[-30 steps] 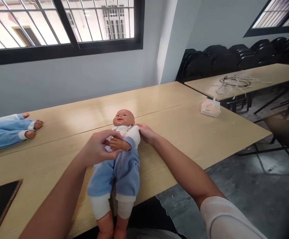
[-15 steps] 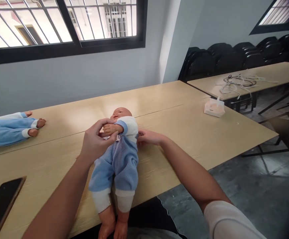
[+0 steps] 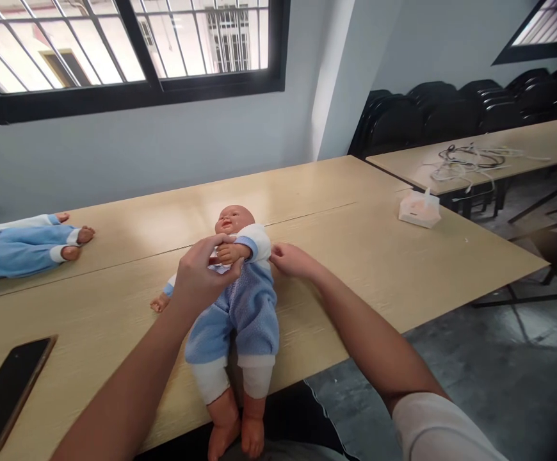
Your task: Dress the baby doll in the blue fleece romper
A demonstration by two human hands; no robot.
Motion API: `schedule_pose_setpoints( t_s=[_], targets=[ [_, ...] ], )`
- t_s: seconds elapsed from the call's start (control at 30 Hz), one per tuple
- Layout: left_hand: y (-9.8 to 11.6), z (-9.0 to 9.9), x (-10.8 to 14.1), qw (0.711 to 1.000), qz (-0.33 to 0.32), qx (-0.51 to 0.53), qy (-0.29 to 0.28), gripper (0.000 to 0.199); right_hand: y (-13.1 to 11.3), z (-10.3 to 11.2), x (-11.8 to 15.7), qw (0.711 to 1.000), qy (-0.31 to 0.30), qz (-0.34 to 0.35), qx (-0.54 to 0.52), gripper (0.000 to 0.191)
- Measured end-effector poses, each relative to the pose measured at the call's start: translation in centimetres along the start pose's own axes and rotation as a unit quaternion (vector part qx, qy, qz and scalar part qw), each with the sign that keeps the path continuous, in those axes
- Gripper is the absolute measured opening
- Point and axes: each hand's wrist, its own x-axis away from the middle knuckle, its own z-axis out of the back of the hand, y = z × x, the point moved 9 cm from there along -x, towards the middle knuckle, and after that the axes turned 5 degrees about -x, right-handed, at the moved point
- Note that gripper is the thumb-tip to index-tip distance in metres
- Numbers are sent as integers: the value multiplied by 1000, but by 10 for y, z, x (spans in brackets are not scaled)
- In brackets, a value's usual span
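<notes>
A baby doll (image 3: 254, 301) in a blue and white outfit lies face up on the wooden table, its feet over the near edge. My left hand (image 3: 206, 269) is closed round the doll's hand (image 3: 230, 252), holding that arm bent across the chest. The doll's other arm rests on the table, past my left wrist. At the right side of the doll, by its upper sleeve, my right hand (image 3: 290, 260) has its fingers pressed together at the cloth. Its fingertips are partly hidden, and they seem to pinch the sleeve edge.
A second doll (image 3: 24, 246) in blue lies at the far left. The phone (image 3: 12, 390) is at the near left. A tissue box (image 3: 419, 210) sits on the right of the table (image 3: 355, 269); cables (image 3: 470, 160) lie on another table, with stacked chairs (image 3: 432, 115) behind.
The doll has shifted slightly right in view, with my left hand still on its hand. Its other hand now shows on the table. My right hand's fingers show more at the sleeve.
</notes>
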Motion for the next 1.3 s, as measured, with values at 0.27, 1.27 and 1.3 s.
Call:
schedule_pose_setpoints(
  t_s=[0.27,1.27,1.3],
  targets=[
    [-1,0,-1,1000,19,-16,17,31,-38,4,29,956,-143,178,-184,27],
    [-3,40,92,995,-32,16,-93,8,14,24,1,994,14,81,-70,47],
    [-18,53,109,997,12,7,-75,7,8,28,5,995,42,86,-29,47]
  ],
)
